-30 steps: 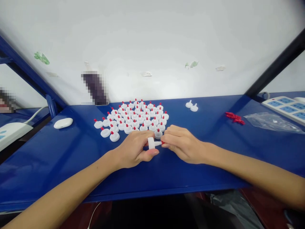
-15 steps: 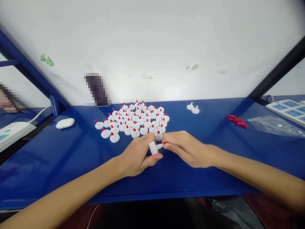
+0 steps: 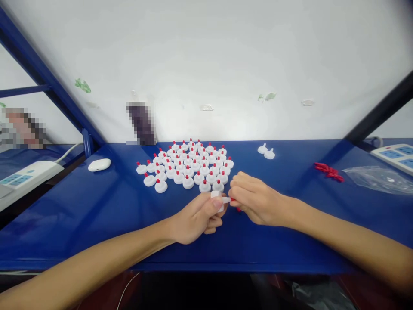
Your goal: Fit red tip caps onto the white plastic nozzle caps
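Note:
My left hand [image 3: 196, 217] is closed round a white nozzle cap [image 3: 218, 196], held on its side with the spout toward the right. My right hand [image 3: 253, 199] pinches a small red tip at the end of that spout; a bit of red shows under its fingers. Both hands rest low over the blue table [image 3: 97, 215], just in front of a cluster of several white caps with red tips [image 3: 189, 165]. Two bare white caps [image 3: 266, 151] sit behind my right hand, and a little heap of loose red tips [image 3: 329, 170] lies to the right.
A white oval object [image 3: 100, 164] lies at the left. White power strips sit at far left [image 3: 26, 177] and far right [image 3: 395, 156]. A clear plastic bag [image 3: 379, 178] lies by the red tips. Blue frame bars [image 3: 48, 82] and a white wall stand behind.
Both hands shifted slightly right and nearer the cluster. My left hand has rolled the white cap so its fingers cover more of it, while the right keeps its pinch at the spout.

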`<state>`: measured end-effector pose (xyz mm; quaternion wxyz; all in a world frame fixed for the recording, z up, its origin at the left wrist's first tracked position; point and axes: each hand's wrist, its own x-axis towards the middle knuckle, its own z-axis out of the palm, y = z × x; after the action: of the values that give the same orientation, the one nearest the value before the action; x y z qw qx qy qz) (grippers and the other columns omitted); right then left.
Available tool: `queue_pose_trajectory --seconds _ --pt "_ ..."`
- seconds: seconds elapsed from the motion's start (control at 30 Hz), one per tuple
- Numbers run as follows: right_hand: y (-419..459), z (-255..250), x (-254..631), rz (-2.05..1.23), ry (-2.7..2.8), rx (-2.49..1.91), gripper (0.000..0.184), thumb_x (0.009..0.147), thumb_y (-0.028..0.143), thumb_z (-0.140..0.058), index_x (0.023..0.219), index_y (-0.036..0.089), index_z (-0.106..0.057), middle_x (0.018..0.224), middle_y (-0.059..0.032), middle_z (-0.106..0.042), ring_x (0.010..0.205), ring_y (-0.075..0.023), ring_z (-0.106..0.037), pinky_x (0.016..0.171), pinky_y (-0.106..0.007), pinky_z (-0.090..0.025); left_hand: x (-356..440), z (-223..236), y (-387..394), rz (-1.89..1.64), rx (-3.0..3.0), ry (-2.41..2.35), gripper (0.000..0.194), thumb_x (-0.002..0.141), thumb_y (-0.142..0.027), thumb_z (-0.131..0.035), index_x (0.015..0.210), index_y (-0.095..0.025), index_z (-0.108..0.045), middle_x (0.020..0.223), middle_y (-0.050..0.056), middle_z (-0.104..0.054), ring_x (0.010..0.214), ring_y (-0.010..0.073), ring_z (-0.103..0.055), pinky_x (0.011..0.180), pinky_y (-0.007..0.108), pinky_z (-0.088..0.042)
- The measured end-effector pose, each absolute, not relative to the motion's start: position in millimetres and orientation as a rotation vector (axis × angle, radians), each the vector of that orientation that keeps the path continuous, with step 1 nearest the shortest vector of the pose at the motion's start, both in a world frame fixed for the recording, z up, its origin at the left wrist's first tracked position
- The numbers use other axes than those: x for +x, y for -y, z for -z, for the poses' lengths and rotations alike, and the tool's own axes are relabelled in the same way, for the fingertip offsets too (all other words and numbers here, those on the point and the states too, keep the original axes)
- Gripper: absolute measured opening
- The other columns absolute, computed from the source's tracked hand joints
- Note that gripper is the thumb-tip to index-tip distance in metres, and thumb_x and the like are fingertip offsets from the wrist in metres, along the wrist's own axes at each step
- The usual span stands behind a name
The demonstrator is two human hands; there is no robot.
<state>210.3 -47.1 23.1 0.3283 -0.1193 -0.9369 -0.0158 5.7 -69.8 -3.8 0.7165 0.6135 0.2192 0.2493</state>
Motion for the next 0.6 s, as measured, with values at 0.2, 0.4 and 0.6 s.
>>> queue_pose_trajectory --seconds 0.2,0.4,0.6 --pt "52 -23 205 -0.191 2.418 -0.337 0.031 0.107 0.030 -0.026 0.080 0.021 -0.040 0.071 0.0002 -0.046 0.063 -0.0134 -0.037 0.061 -0.025 -0.035 -2 -9 65 -0.746 1.893 -0.491 0.052 0.095 -0.067 -0.040 0.078 -0.018 -0.040 0.067 -0.004 -0.035 0.057 0.0089 -0.029 0.052 0.025 -0.029" --pt "47 -26 208 -0.487 2.326 -0.449 0.029 0.105 0.030 -0.037 0.079 0.020 -0.045 0.068 0.0028 -0.048 0.061 -0.0103 -0.043 0.061 -0.023 -0.036 -13 -19 51 -0.839 2.379 -0.600 0.038 0.098 -0.050 -0.048 0.079 -0.018 -0.044 0.073 -0.003 -0.044 0.063 0.0108 -0.038 0.058 0.025 -0.033" --pt "21 -25 232 -0.382 2.128 -0.677 0.032 0.101 0.030 -0.043 0.071 0.018 -0.048 0.064 0.0033 -0.043 0.057 -0.0100 -0.038 0.056 -0.024 -0.032 -24 -9 41 -0.742 2.711 -0.689 0.023 0.099 -0.023 -0.042 0.077 -0.018 -0.044 0.072 -0.002 -0.045 0.061 0.0104 -0.038 0.057 0.026 -0.031"
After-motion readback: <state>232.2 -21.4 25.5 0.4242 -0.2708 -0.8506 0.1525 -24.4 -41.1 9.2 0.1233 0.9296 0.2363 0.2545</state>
